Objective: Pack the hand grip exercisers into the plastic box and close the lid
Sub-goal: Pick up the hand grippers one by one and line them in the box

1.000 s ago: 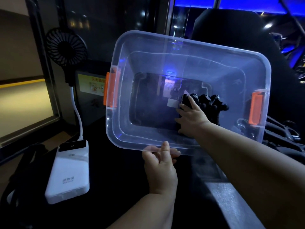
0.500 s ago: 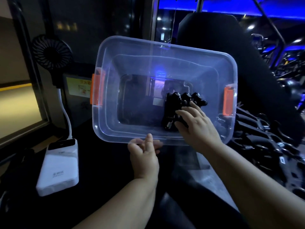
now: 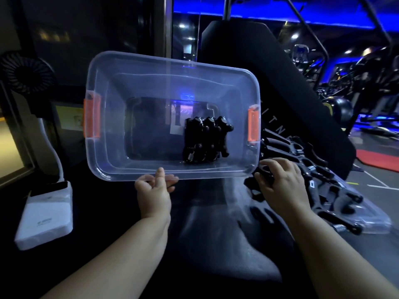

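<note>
Fingers of your left hand pinch the box at its near rim, box tipped toward you. Grips lie inside, at the right end. Right hand fingers curl onto the pile; closure unclear. Grips look stiff, sprung and snag-prone, so take one handle.

Clear, glossy plastic box with orange plastic latches; matt black hand grip exercisers, bare metal springs
</note>
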Available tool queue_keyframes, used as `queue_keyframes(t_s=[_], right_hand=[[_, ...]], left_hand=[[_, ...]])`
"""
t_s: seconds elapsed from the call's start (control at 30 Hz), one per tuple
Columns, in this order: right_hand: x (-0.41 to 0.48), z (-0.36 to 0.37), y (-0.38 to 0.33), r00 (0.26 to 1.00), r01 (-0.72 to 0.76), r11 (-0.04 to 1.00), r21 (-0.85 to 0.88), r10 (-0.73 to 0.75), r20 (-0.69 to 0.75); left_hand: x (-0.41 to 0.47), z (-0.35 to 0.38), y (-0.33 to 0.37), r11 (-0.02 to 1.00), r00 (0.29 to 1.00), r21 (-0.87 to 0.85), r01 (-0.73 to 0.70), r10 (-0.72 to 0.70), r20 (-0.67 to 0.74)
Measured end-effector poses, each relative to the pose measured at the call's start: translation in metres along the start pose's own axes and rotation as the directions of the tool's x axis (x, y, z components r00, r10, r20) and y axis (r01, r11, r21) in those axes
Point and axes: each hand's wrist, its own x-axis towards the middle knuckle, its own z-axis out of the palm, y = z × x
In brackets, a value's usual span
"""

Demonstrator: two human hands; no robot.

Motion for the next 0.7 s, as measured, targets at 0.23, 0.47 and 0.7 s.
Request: queue_keyframes(t_s=[0.23, 0.47, 0.7], right_hand=[[-0.001, 0.000, 0.008, 0.956, -0.267, 0.958, -0.103, 0.277, 0.096], [0.028, 0.003, 0.019, 0.875, -0.344, 0.912, -0.225, 0.398, 0.274], [0.026, 0.004, 0.027, 0.927, -0.251, 0.933, -0.258, 0.308, 0.212]], left_hand=[[-0.003, 0.000, -0.001, 1.000, 1.000, 0.018, 0.009, -0.010, 0.008], [-0.003, 0.001, 0.000, 0.999, 1.000, 0.044, -0.004, 0.003, 0.006], [0.001, 0.000, -0.002, 0.998, 0.999, 0.058, -0.016, 0.014, 0.036]])
